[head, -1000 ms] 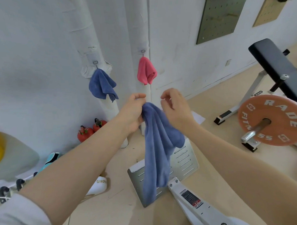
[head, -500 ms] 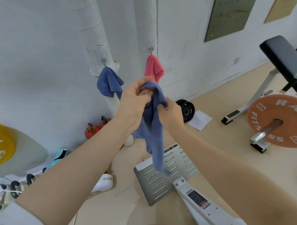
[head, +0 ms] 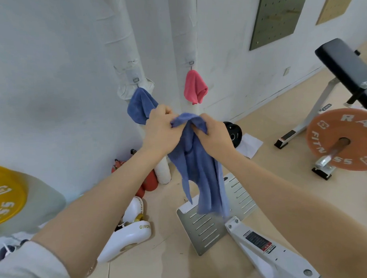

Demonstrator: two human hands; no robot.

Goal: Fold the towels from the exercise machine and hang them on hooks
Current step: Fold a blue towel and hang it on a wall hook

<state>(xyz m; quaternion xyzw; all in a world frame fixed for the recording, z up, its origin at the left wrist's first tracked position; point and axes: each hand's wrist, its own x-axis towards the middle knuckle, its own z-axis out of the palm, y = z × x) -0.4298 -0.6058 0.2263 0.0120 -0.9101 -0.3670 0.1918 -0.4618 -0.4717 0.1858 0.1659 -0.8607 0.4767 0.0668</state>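
Note:
I hold a blue towel (head: pixel 200 169) up in front of me by its top edge, and it hangs down loosely bunched. My left hand (head: pixel 160 127) pinches the top at the left. My right hand (head: pixel 212 133) grips the top beside it, almost touching the left. On the white wall pipes behind hang a darker blue towel (head: pixel 141 105) from the left hook (head: pixel 136 79) and a pink towel (head: pixel 195 87) from the right hook (head: pixel 191 62). The white exercise machine (head: pixel 265 246) with its slotted metal footplate (head: pixel 204 223) stands below the held towel.
An orange weight plate (head: pixel 342 139) on a bar and a black padded bench (head: pixel 346 62) stand at the right. A yellow plate (head: pixel 5 193) is at the left. Red kettlebells (head: pixel 148 179), white gear (head: pixel 129 234), a small black plate (head: pixel 233 133) and a sheet of paper (head: pixel 250 144) lie on the floor.
My right hand, open beside the towel, dropped into its folds and now grips the top beside my left. The bunched towel hangs more spread out. The view shifted left.

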